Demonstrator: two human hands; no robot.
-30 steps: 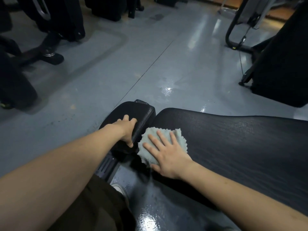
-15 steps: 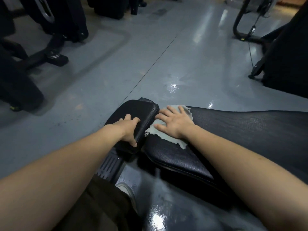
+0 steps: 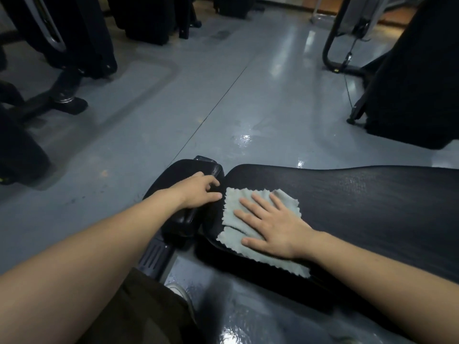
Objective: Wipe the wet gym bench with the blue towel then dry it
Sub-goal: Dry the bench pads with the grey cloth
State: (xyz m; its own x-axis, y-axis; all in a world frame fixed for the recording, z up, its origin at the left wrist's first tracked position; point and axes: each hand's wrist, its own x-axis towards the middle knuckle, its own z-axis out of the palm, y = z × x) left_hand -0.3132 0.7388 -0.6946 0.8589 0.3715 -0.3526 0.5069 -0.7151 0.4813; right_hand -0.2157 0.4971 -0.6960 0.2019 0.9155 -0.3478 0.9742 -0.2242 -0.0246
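The blue towel lies spread on the near end of the black bench surface. The right hand presses it flat, fingers straight and splayed. The left hand curls its fingers over the smaller seat pad just beside. Glossy grey floor surrounds.

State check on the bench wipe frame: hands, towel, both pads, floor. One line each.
left hand: resting on the small pad, fingers curled over its edge
right hand: flat, fingers spread, pressing the towel
blue towel: spread on the long pad, near edge overhanging
small pad: held by the left hand
long pad: partly covered by the towel
floor: glossy, wet-looking patches
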